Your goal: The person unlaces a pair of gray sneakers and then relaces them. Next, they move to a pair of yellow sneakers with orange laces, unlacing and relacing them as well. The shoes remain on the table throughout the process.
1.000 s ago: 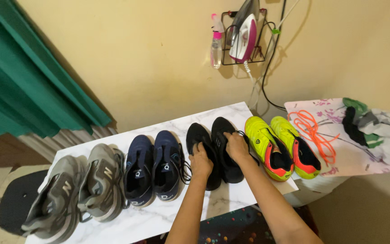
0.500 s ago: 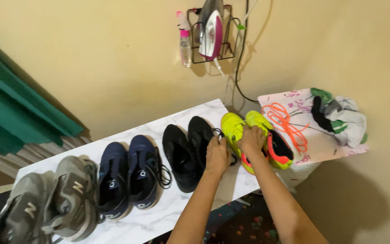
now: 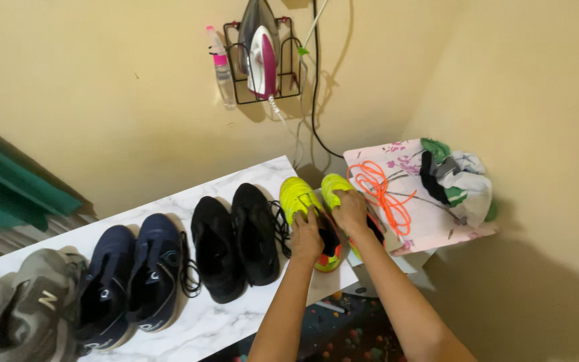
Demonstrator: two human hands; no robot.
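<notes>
- At the right end of the white marble-pattern tabletop [image 3: 236, 315], both hands sit on the pair of neon-yellow trainers with orange lining: left hand [image 3: 307, 236] on the left yellow shoe [image 3: 297, 198], right hand [image 3: 350, 210] on the right yellow shoe [image 3: 335, 184].
- Left fingers curled over the shoe's opening, pressed together. Right fingers bent down onto the tongue area; can't tell if they pinch anything, since the fingertips are hidden.
- Yellow pair is just beside the black fabric trainers [image 3: 236, 241], near the table's edge and corner. No laces visible in them.
- Risk, as I judge it: the shoes sit close to the front edge, so a push or a tug toward the person could tip one off.
- Risk: loose black laces [image 3: 280, 228] trail between the black pair and the yellow pair; they could snag under the left hand and drag the black shoe.
- Loose orange laces [image 3: 378, 191] lie on the floral white cloth [image 3: 430, 214] next to the right hand; a sleeve or wrist could sweep them off.
- Containers: black wire wall rack [image 3: 263, 67] holds a pink-and-white iron [image 3: 261, 57]; a pink-capped spray bottle [image 3: 221, 67] hangs at its left side.
- Navy trainers [image 3: 135, 278] and grey trainers [image 3: 28, 308] line up further left.
</notes>
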